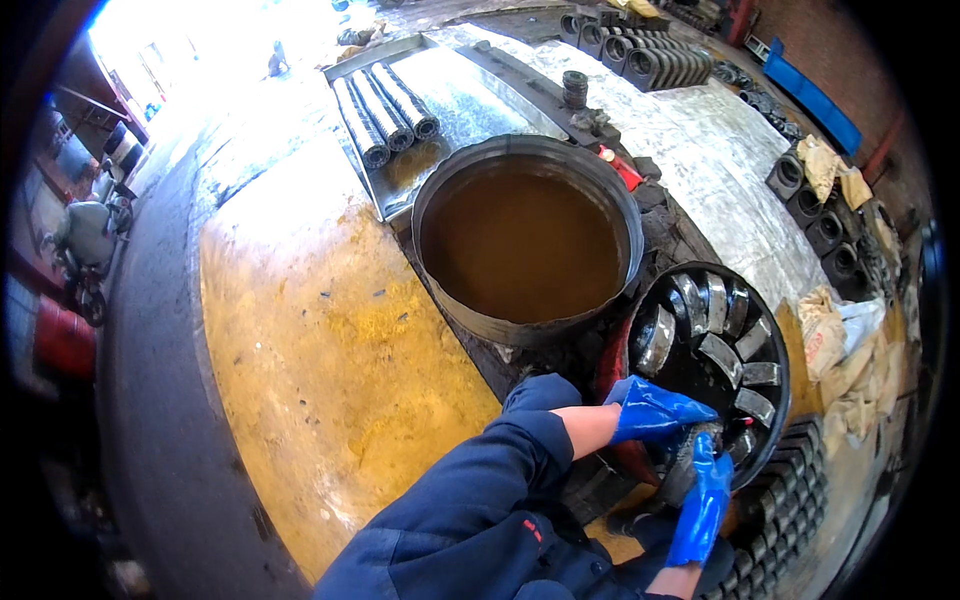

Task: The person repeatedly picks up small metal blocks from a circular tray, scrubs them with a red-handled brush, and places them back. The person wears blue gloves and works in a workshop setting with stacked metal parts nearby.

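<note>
Both my hands wear long blue rubber gloves and meet over the near side of a round black tub [783, 405]. Between them is a dark, curved metal segment [682, 470], tilted and partly covered by the gloves. My left hand [665, 410] closes over its upper end. My right hand [706, 490] grips it from the right side. Several similar curved metal segments [720, 358] stand and lie in the tub, many along its wall, in what looks like dark liquid. A red outer side of the tub shows at its left.
A large metal drum [430, 265] of brown liquid stands beyond the tub. Behind it a metal tray [480, 85] holds three ribbed rolls [378, 115]. Stacked dark blocks [785, 510] border the tub at right. Yellow sheeting [330, 330] covers the floor at left.
</note>
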A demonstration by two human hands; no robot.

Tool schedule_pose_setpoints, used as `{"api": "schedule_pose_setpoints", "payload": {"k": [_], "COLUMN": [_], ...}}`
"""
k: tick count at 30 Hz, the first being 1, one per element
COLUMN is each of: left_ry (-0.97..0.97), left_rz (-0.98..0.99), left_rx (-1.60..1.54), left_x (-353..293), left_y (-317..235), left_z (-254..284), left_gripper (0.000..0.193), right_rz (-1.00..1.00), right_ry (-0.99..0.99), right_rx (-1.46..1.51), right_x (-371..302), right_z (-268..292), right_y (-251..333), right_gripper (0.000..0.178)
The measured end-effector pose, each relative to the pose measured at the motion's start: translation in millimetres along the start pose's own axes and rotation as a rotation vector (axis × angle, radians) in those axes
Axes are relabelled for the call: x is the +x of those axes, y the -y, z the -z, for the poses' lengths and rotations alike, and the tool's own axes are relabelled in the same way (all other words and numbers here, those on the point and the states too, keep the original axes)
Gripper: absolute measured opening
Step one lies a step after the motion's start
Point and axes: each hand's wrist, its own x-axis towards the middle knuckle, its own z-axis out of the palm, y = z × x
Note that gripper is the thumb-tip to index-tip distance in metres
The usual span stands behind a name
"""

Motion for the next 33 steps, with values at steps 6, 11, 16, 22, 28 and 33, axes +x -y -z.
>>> {"api": "schedule_pose_setpoints", "payload": {"k": [6, 11, 16, 22, 28, 33], "left_ry": [-0.004, -0.021, -0.036, -0.004, 0.152, -0.092], "left_rz": [-0.007, -0.009, -0.004, -0.001, 0.002, 0.024], "left_rx": [0.008, 0.003, -0.002, 0.027, -0.221, -0.174], "left_x": [-3, -9, -18, -19, 21, 59], "left_y": [-1, -1, 3, -3, 31, 63], "left_z": [-2, 0, 0, -6, 18, 65], "left_gripper": [0.048, 0.048, 0.048, 0.048, 0.038, 0.035], "right_rz": [0.002, 0.080, -0.060, -0.051, -0.185, -0.180], "right_ry": [-0.029, -0.016, -0.011, -0.100, 0.022, -0.001], "right_rx": [-0.081, -0.077, -0.111, -0.220, -0.152, -0.390], "right_x": [6, 8, 9, 29, -18, -60], "right_z": [7, 6, 3, 22, -21, -19], "right_y": [-8, -18, -15, -56, 42, 161], "right_gripper": [0.074, 0.074, 0.075, 0.073, 0.057, 0.064]}}
